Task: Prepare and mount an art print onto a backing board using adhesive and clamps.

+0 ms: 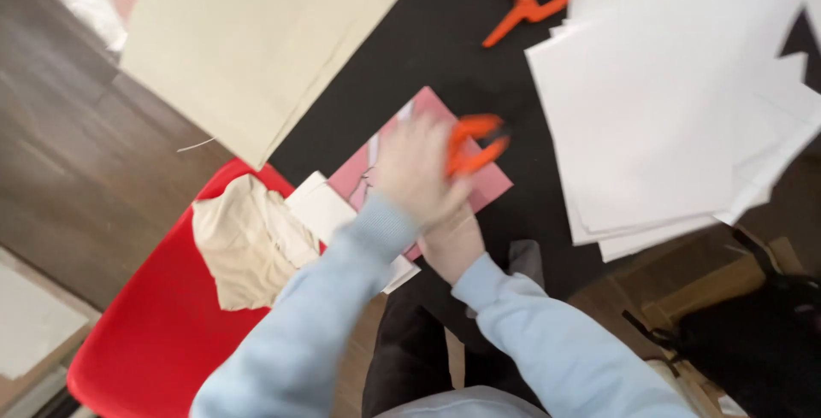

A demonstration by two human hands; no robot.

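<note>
Item: orange spring clamp (473,146) — pinched in the blurred left hand (415,172) over the pink card (479,185) on the black tabletop (445,42). Right hand (451,243) (grip unclear) lies beneath. Best practice, judged: steady the card flat, seat the clamp squarely on its edge.

I see both of my arms clad in long, pale blue sleeves of a soft, sweatshirt-like knit. Each sleeve ends in a ribbed cuff at the wrist. The left hand (415,170) and right hand (451,243) are bare, with no gloves or rings that I can make out through the blur. Dark trousers show beneath, near the bottom edge.
</note>
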